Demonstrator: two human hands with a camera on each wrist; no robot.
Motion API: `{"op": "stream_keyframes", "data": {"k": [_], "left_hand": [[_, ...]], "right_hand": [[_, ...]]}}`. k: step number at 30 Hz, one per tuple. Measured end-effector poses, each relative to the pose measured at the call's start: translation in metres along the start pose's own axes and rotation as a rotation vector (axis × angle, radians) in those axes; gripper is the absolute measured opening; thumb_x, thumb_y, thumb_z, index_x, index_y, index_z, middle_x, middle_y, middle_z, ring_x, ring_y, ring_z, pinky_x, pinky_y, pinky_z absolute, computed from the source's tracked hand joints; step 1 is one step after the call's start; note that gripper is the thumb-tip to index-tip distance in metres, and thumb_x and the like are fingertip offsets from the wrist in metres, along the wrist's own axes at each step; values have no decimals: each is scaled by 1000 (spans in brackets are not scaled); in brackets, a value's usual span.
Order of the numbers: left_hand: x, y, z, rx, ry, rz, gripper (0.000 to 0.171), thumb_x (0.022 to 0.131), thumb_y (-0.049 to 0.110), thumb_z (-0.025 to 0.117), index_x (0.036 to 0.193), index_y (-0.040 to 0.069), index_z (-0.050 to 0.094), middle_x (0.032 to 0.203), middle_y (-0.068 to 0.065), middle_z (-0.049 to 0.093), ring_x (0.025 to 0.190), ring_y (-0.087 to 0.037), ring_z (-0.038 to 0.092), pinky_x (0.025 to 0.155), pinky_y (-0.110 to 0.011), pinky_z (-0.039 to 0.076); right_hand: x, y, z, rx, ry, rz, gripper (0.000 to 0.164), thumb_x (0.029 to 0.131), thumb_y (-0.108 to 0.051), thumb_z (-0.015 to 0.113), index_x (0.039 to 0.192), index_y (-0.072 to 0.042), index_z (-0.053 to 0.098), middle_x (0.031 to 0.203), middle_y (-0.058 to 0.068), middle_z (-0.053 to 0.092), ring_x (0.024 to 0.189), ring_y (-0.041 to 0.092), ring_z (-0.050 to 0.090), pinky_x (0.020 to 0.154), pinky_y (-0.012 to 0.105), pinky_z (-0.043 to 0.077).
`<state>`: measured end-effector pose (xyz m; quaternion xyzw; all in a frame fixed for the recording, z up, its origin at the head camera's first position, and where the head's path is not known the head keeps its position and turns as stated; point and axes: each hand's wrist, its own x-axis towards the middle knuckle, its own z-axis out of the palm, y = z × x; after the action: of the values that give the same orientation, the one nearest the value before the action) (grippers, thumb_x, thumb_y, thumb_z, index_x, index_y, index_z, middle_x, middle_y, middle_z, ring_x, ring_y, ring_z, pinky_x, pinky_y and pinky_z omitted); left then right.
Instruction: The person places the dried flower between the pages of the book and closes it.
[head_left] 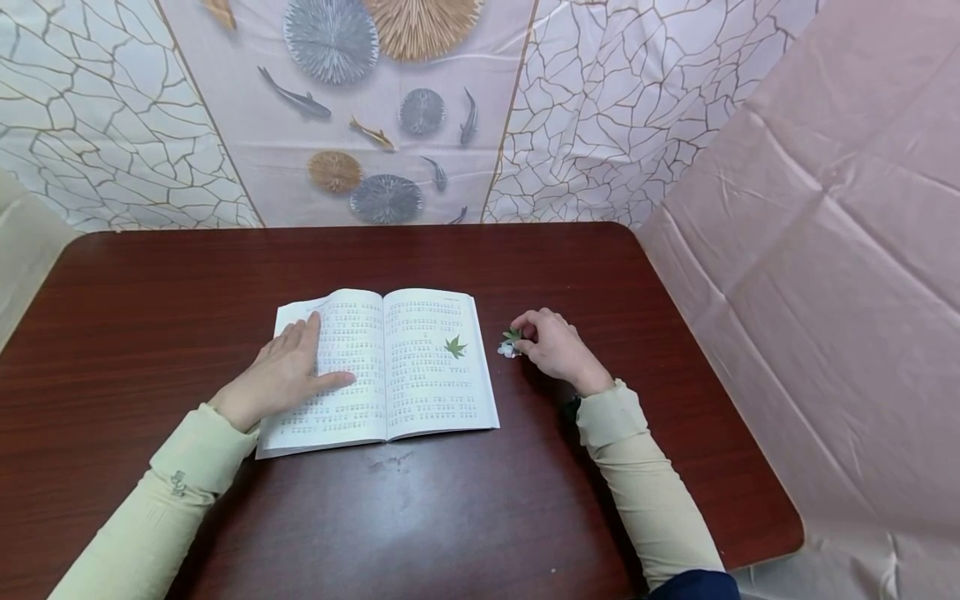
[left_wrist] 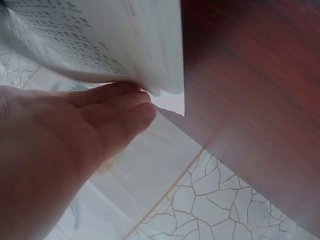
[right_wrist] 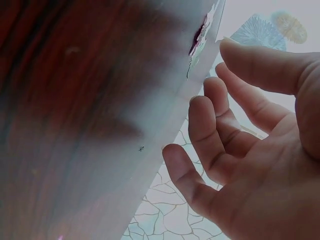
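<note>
An open book (head_left: 431,392) lies on the table with printed text on both pages. On its right page rests a green star-shaped leaf (head_left: 454,347). My left hand (head_left: 281,379) lies spread over the left page, thumb pointing toward the spine; the left wrist view shows its fingers (left_wrist: 120,120) against the paper. Right of the book, a small heap holds another green leaf (head_left: 512,334) and pale flowers (head_left: 507,348). My right hand (head_left: 558,346) reaches to this heap with loosely bent fingers. In the right wrist view, thumb and index fingertips stand slightly apart beside the heap (right_wrist: 200,45).
The dark reddish-brown wooden table (head_left: 420,508) has rounded corners. Behind it hangs a patterned cloth (head_left: 247,125) with fish and round shapes, and a plain pinkish cloth (head_left: 840,250) hangs along the right side.
</note>
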<state>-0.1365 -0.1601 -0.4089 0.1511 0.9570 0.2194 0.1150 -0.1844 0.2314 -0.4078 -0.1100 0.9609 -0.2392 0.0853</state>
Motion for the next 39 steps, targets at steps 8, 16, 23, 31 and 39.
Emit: {"op": "stream_keyframes", "data": {"k": [8, 16, 23, 31, 39], "left_hand": [[-1, 0, -5, -67, 27, 57, 106, 91, 60, 56, 151, -10, 4, 154, -33, 17, 140, -49, 20, 109, -63, 20], [-4, -3, -11, -167, 24, 126, 67, 103, 29, 42, 155, 1, 11, 157, -21, 22, 144, -38, 19, 112, -56, 21], [-4, -4, -10, -120, 105, 236, 68, 92, -5, 49, 153, -2, 20, 155, -24, 27, 141, -40, 26, 111, -55, 25], [-4, -3, -9, -268, 119, 146, 101, 94, 10, 58, 149, 7, -26, 160, -21, -8, 132, -39, 39, 101, -47, 38], [-2, 1, -7, -336, 75, 110, 111, 85, -2, 55, 143, 15, -38, 159, -14, -18, 147, -35, 4, 112, -49, 20]], "right_hand": [[-1, -2, 0, 1, -2, 2, 25, 92, -15, 67, 117, -8, 65, 96, 6, 56, 90, 23, 50, 85, 43, 35], [-1, -3, 0, 7, 6, -4, 26, 92, -14, 66, 117, -7, 65, 96, 7, 57, 90, 24, 51, 85, 44, 36], [0, -4, 0, 6, 8, 3, 26, 92, -14, 67, 117, -8, 65, 96, 6, 57, 90, 23, 51, 86, 44, 35], [0, -6, 1, -16, -10, -1, 25, 93, -11, 64, 118, -8, 65, 97, 6, 56, 92, 24, 50, 84, 44, 37], [0, -6, 3, -26, -32, -16, 26, 91, -12, 66, 116, -9, 66, 96, 8, 56, 90, 24, 48, 81, 44, 35]]}}
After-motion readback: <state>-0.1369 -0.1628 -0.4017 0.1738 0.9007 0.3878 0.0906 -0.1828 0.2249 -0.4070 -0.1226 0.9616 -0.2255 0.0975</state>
